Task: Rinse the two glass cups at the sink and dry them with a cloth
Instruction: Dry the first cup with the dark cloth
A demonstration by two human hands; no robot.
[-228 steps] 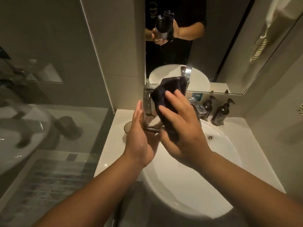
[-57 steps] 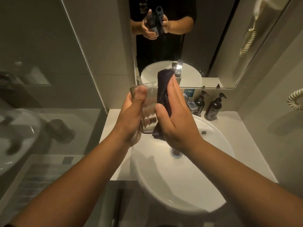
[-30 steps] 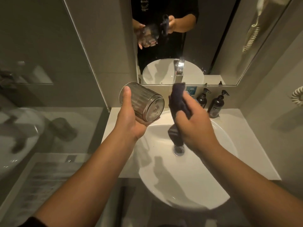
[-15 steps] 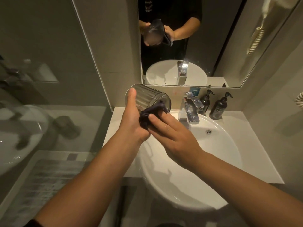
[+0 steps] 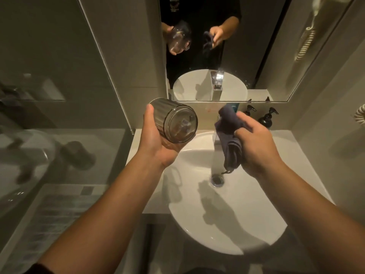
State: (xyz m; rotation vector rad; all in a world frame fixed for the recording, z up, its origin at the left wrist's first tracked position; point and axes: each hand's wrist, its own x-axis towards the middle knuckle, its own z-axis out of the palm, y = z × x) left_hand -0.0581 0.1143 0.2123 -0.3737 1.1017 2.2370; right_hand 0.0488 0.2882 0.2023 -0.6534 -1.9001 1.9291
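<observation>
Glass cup (image 5: 173, 123) is held tipped on its side above the left rim of the sink (image 5: 227, 224), base facing the camera, ribbed wall visible, mouth pointing away toward the wall. Left hand (image 5: 156, 141) wraps it from below and the left: thumb along the top of the ribbed side, palm under it. Only one cup visible.

Cloth (image 5: 230, 139), dark, is bunched in the right hand (image 5: 256, 147), fingers clenched around it, loose end hanging down over the sink just above the drain (image 5: 217, 179). Cloth and cup are apart, not touching; cloth is right of the cup.

Cloth hides most of the tap behind the sink. Two dark pump bottles (image 5: 265, 119) stand on the counter (image 5: 138, 151) behind the sink, to the right. Mirror (image 5: 256, 56) above the sink shows both hands, cup and cloth.
</observation>
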